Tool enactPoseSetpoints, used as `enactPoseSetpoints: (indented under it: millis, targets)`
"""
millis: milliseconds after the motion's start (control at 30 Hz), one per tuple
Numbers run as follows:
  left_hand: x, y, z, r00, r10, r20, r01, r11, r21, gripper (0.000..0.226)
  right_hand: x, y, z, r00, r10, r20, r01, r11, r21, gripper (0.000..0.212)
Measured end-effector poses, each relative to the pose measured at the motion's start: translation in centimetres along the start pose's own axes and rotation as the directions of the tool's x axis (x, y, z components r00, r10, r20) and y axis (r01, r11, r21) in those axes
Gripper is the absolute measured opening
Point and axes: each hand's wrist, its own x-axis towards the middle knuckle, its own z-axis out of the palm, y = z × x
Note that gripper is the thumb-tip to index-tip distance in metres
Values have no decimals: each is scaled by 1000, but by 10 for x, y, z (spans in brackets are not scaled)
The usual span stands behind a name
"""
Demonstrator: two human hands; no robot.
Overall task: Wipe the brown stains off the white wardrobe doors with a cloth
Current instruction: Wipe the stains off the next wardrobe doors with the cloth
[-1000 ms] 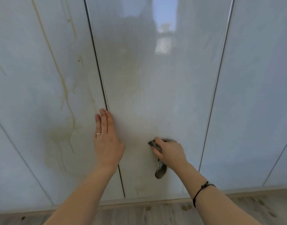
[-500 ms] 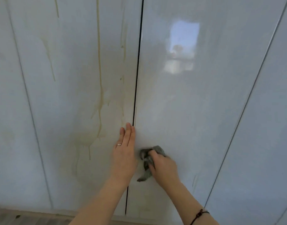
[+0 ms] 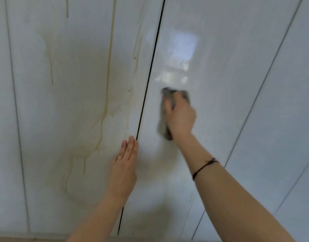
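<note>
Glossy white wardrobe doors fill the view. The left door carries brown drip stains that run down into a wide faint brown patch. The middle door looks free of brown marks where it shows. My right hand grips a grey cloth and presses it against the middle door, right of the dark gap between the doors; the hand is motion-blurred. My left hand lies flat with straight fingers on the left door's right edge, beside the gap, below and left of the cloth.
A dark vertical gap separates the left and middle doors. A further door stands to the right. A strip of floor shows along the bottom left edge.
My right hand has carried the cloth up the middle door, away from my left hand. My left hand stays flat at the door edge. The view has shifted a little.
</note>
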Motion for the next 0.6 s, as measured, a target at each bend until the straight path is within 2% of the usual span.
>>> enactPoseSetpoints:
  millis: [33, 100, 167, 200, 267, 333, 367, 400, 433, 533, 600]
  targets:
    - [-1, 3, 1, 1000, 4, 18, -4, 1000, 1, 109, -31, 0, 9, 988, -131, 76, 136, 988, -66, 24]
    - [-1, 5, 0, 999, -9, 43, 8, 1000, 14, 111, -100, 15, 17, 884, -365, 291, 407, 909, -95, 16]
    - [0, 6, 0, 999, -22, 46, 21, 999, 26, 111, -145, 51, 10, 807, -418, 417, 495, 864, -93, 20]
    - [0, 6, 1, 999, -20, 41, 18, 999, 32, 110, -151, 74, 2, 809, -393, 438, 481, 870, -109, 20]
    - [0, 5, 4, 1000, -16, 22, 15, 999, 46, 110, -128, 114, -17, 870, -310, 384, 410, 887, -214, 23]
    - [0, 5, 11, 1000, -13, 2, 13, 998, 59, 110, -76, 153, -38, 982, -92, 164, 144, 927, -346, 27]
    - [0, 4, 12, 1000, -12, -1, 12, 998, 62, 111, -44, 163, -51, 998, 59, 23, -48, 942, -333, 29]
    - [-1, 5, 16, 1000, -15, -2, 15, 998, 64, 111, -17, 175, -63, 977, 193, -88, -210, 938, -275, 31]
    - [0, 4, 17, 1000, -21, -9, 21, 998, 66, 111, 4, 179, -70, 947, 279, -159, -308, 930, -202, 33]
    - [1, 6, 20, 999, -31, -15, 32, 995, 98, 109, -1, 175, -66, 927, 317, -201, -339, 937, -88, 32]
    - [1, 8, 22, 999, -52, -15, 54, 992, 111, 108, -55, 164, -41, 958, 263, -115, -273, 959, -82, 27]
